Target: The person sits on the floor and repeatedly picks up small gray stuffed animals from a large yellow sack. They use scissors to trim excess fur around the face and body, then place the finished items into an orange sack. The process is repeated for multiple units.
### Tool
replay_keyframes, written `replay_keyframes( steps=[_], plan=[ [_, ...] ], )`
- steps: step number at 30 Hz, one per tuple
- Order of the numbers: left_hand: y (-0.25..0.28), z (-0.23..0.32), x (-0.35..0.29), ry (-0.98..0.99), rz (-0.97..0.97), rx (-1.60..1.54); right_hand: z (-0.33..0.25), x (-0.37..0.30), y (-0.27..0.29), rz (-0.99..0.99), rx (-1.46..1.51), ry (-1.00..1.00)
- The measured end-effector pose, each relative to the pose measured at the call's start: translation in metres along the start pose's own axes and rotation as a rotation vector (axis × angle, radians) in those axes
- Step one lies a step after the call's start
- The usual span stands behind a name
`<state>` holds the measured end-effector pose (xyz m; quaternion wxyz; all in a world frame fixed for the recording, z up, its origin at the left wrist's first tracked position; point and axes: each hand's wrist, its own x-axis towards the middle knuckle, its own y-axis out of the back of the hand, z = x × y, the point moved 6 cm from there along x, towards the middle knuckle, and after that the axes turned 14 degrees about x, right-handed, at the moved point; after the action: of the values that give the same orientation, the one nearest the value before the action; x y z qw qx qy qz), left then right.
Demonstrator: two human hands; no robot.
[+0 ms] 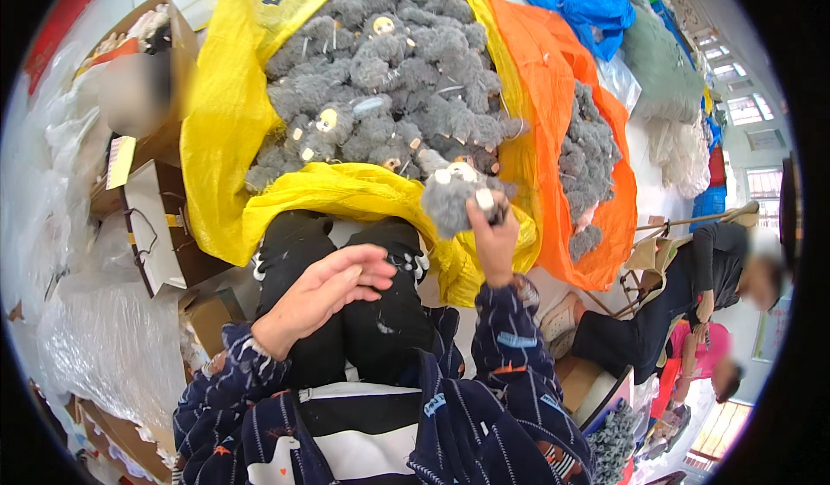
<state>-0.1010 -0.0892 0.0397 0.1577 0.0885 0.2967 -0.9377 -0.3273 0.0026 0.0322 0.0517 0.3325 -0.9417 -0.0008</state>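
My right hand grips a fluffy grey plush toy with small cream-coloured patches, holding it over the near edge of a yellow woven sack. Inside that sack lies a heap of similar grey plush pieces, some showing pale faces and cream-coloured paws. Above my lap hovers my left hand, fingers stretched out and nothing in them. The toy's far side and part of my right fingers are hidden.
To the right of the yellow sack stands an orange sack holding more grey plush. Cardboard boxes and clear plastic film crowd the left. Two people sit at the right; a blue bag lies at the far right.
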Motion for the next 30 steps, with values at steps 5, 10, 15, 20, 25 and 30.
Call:
replay_keyframes(
  steps=[5, 10, 15, 20, 25, 30],
  plan=[
    [-0.006, -0.005, -0.003, -0.012, 0.019, -0.222, -0.085, -0.085, -0.056, -0.466, -0.095, 0.391],
    [-0.009, -0.005, -0.035, -0.067, 0.144, 0.072, -0.097, -0.134, -0.081, -0.763, -0.089, 0.244],
    [-0.009, -0.031, -0.054, -0.038, 0.075, 0.211, -0.084, -0.117, -0.054, -0.27, 0.034, 0.003],
    [-0.018, -0.017, -0.064, -0.143, 0.069, 0.301, -0.071, -0.106, -0.082, -0.344, 0.15, -0.278],
    [0.002, -0.015, -0.056, -0.149, 0.357, 0.271, -0.051, -0.131, -0.094, -0.245, 0.334, -0.167],
    [-0.001, -0.025, -0.057, -0.152, 0.433, 0.17, -0.039, -0.141, -0.096, -0.032, 0.585, -0.24]
  ],
)
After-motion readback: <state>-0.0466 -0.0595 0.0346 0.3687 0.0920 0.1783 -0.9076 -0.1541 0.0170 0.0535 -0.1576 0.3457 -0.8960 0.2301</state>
